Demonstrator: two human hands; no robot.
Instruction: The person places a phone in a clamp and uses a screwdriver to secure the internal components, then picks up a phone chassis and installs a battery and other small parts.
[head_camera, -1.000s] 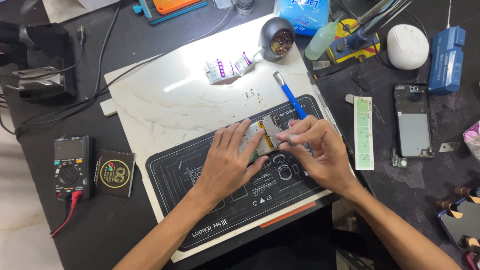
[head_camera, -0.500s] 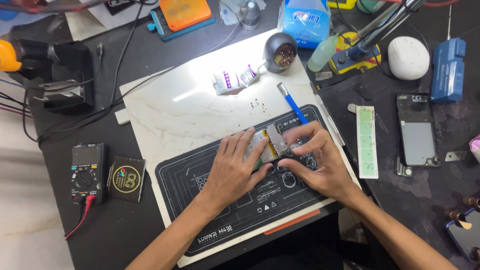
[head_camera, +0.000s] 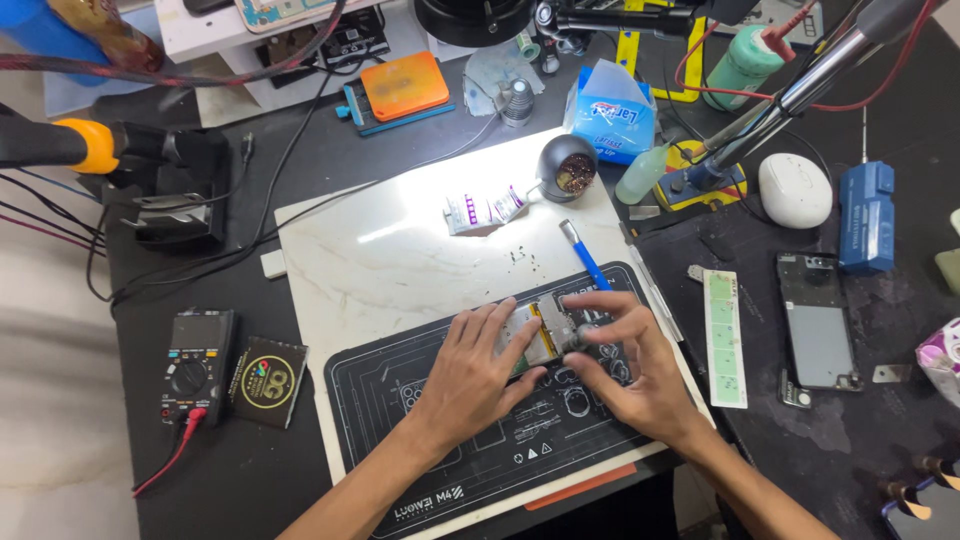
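Bending over the surface (head_camera: 300, 180), the person works with both hands on a small opened phone (head_camera: 537, 335) lying on the black printed mat (head_camera: 450, 440). The left hand (head_camera: 478, 375) lies flat with fingers spread, pressing down on the phone's left side and covering part of it. The right hand (head_camera: 630, 365) curls its fingers and thumb around the phone's right end, pinching it at the edge. Yellow and metal parts of the phone show between the two hands.

The mat sits on a pale marble-patterned board (head_camera: 400, 250). A blue-handled tool (head_camera: 585, 255) lies on the board just above the right hand, apart from it. Farther up the board are a small purple-and-white packet (head_camera: 480, 210) and a round dark pot (head_camera: 568, 168). To the right, well apart, a phone back frame (head_camera: 818, 320) lies beside a pale green strip (head_camera: 725, 335). At the left edge sits a black meter (head_camera: 195, 365) with a red lead.
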